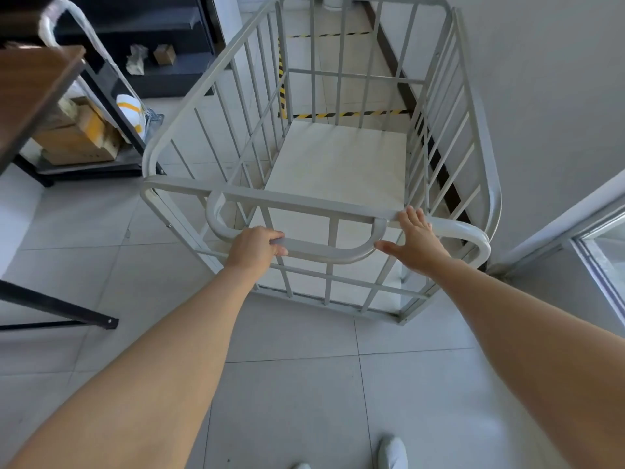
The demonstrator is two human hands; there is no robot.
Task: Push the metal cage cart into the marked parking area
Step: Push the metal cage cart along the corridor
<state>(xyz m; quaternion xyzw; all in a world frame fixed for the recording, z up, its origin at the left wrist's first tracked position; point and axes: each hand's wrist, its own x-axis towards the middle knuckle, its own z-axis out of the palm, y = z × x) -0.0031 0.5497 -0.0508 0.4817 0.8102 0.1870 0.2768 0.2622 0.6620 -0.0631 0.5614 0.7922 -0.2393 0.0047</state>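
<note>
A grey metal cage cart (236, 79) with barred sides and a pale floor panel stands on the tiled floor in front of me, empty. My left hand (253, 247) grips the curved push handle (321, 253) at the cart's near end, fingers curled round the bar. My right hand (414, 240) lies with straight fingers against the near top rail, thumb beside the handle's right bend. Yellow-and-black striped tape (341, 114) marks a rectangle on the floor beyond the cart's far end, seen through the bars, next to the right wall.
A white wall (558, 96) runs close along the cart's right side, with a dark skirting. A glass door frame (598, 252) is at right. At left stand a brown table (30, 93) with black legs, a trolley with cardboard boxes (74, 137) and a dark shelf unit (152, 45).
</note>
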